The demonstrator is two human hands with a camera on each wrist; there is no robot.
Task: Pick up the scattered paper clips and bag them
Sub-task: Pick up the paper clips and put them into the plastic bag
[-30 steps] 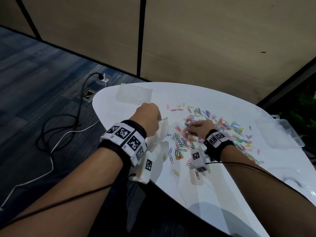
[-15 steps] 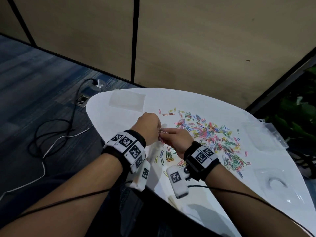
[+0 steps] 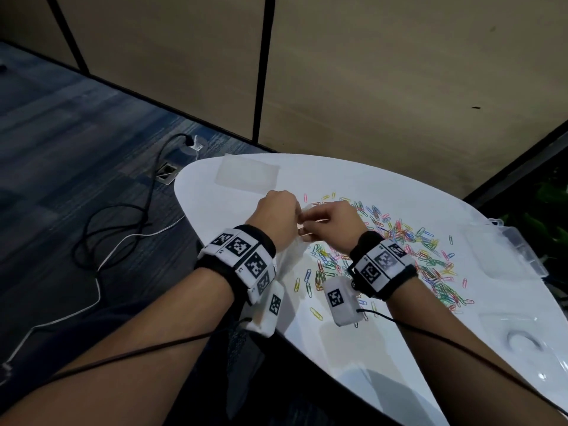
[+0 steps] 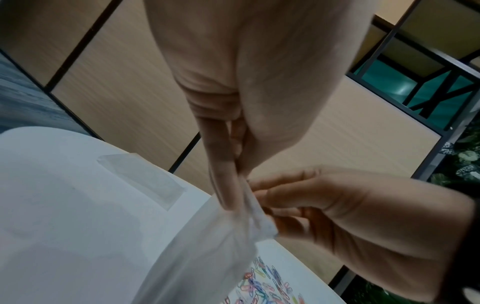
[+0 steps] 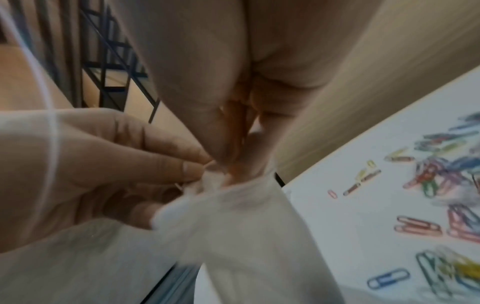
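Note:
Over the white table (image 3: 384, 348) my left hand (image 3: 276, 216) pinches the top edge of a clear plastic bag (image 3: 290, 256), which hangs down from it. My right hand (image 3: 335, 222) meets it at the bag's mouth with its fingertips bunched together. In the right wrist view those fingertips (image 5: 228, 152) press into the crumpled rim of the bag (image 5: 246, 226) and show a glimpse of orange between them. The left wrist view has the left fingers (image 4: 226, 185) gripping the bag (image 4: 207, 246). Coloured paper clips (image 3: 415, 253) lie scattered to the right.
A spare clear bag (image 3: 247, 176) lies flat at the table's far left. Clear plastic boxes (image 3: 504, 256) and a clear lid (image 3: 522, 339) sit along the right side. Cables (image 3: 123, 229) trail on the carpet to the left of the table.
My right hand left the clip pile with its fingers closed and came left to the bag's mouth. The left hand kept holding the bag and rose slightly.

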